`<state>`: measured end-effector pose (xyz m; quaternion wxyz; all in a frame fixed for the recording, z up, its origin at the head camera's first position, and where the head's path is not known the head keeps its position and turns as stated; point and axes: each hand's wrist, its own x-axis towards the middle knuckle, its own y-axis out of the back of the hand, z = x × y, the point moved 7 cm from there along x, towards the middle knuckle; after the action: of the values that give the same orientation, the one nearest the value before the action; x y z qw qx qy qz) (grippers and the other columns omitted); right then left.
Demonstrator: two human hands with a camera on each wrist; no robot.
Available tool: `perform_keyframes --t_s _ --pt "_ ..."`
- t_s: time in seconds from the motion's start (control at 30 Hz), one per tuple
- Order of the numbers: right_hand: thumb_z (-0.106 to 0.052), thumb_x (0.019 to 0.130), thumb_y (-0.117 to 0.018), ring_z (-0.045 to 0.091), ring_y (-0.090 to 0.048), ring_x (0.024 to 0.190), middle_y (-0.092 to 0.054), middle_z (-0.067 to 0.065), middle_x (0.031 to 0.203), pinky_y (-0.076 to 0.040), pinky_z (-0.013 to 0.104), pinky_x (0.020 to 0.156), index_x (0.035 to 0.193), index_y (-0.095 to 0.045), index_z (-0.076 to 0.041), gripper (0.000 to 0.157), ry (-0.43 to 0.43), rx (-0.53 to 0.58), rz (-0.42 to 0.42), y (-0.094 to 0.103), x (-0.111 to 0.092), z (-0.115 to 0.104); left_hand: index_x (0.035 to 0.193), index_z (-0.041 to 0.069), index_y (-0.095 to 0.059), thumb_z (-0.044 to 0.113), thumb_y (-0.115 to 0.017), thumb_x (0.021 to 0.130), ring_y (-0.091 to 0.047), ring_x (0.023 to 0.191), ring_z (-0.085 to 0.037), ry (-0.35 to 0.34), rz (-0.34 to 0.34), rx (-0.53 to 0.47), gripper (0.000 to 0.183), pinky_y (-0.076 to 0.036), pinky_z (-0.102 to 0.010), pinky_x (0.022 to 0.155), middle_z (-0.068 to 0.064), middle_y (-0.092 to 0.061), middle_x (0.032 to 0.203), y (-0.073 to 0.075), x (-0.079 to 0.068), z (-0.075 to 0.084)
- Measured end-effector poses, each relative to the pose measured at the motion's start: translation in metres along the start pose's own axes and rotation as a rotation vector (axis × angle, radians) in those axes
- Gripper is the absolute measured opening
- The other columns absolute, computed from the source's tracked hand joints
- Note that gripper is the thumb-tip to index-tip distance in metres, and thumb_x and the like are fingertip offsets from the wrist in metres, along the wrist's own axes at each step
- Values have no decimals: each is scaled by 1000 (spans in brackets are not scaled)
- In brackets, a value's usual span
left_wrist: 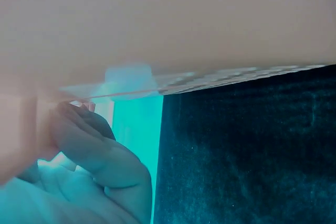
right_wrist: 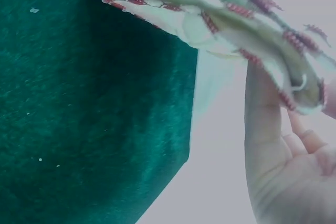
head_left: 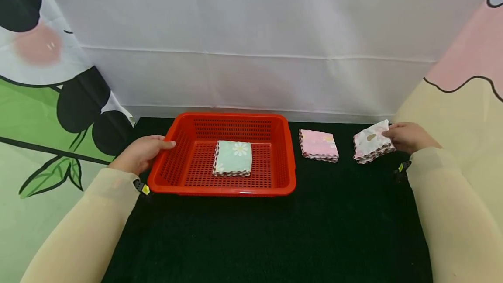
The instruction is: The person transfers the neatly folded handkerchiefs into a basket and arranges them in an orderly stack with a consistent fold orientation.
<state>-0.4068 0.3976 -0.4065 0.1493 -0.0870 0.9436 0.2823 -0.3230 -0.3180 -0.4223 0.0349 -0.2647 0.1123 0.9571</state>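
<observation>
White patterned cloth (head_left: 365,146), folded into a layered pad, at the right end of the table (head_left: 267,239); pink cloth (head_left: 317,144) near it on the left. Right hand (head_left: 410,136) has its grip clamped on the white patterned cloth's right side, pinching it; right wrist view shows that side tipped up off the dark surface, layers loose and fanning. Judged light, soft, floppy, not fragile, little slip expected; main risk is layers splaying apart. Best hold: pinch the full stack through at an edge. Outline near square, so long axis hard to call; it sits askew, checked near edge climbing toward the right hand. Left hand (head_left: 141,154): grip clamped on the left rim of the red basket (head_left: 220,190), thumb over the top. Basket probably light, stiffish plastic, fairly smooth; the rim is the sensible hold. Its long axis runs left to right across the table, mouth up. 1 pale green cloth (head_left: 232,160) inside, on the basket floor, roughly square to the walls, big daisy toward the far edge. Pink cloth flat on the table, slightly turned, checked edging at left and near sides.
</observation>
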Motion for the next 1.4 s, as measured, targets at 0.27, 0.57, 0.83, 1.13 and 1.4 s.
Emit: perform_keyframes --t_s 0.27,0.57,0.83,1.13,1.4 --pt "-20 109 -52 8 -64 90 -65 -8 98 -57 25 82 122 -62 -7 21 2 311 -111 -6 -3 -14 148 8 -45 29 -64 104 -70 107 -22 5 -11 -1 52 -57 -40 92 -7 -68 126 1 -1 -1" --pt "-13 105 -59 16 -68 93 -68 0 106 -59 29 84 107 -69 -17 10 -15 703 -132 -10 -12 -39 151 6 -43 31 -64 104 -71 105 -22 5 11 23 58 -58 -41 92 -7 -70 124 4 -2 -1" --pt "-12 106 -58 18 -69 94 -68 3 109 -59 30 86 110 -70 -15 13 11 770 -157 -19 -17 -54 153 7 -42 33 -64 103 -71 105 -22 7 10 30 60 -57 -41 92 -5 -71 122 2 -1 1" --pt "-4 105 -56 20 -71 89 -68 7 106 -60 30 81 108 -71 -8 15 60 902 -165 -38 -19 -60 152 7 -43 33 -64 104 -71 104 -22 10 0 36 58 -58 -40 91 -6 -71 122 3 0 1" --pt "-3 104 -58 22 -71 95 -66 8 114 -59 31 85 119 -63 -9 17 60 995 -204 -59 -19 -71 149 6 -44 32 -64 104 -72 104 -23 2 -11 22 56 -58 -41 91 -6 -72 120 2 -1 0"
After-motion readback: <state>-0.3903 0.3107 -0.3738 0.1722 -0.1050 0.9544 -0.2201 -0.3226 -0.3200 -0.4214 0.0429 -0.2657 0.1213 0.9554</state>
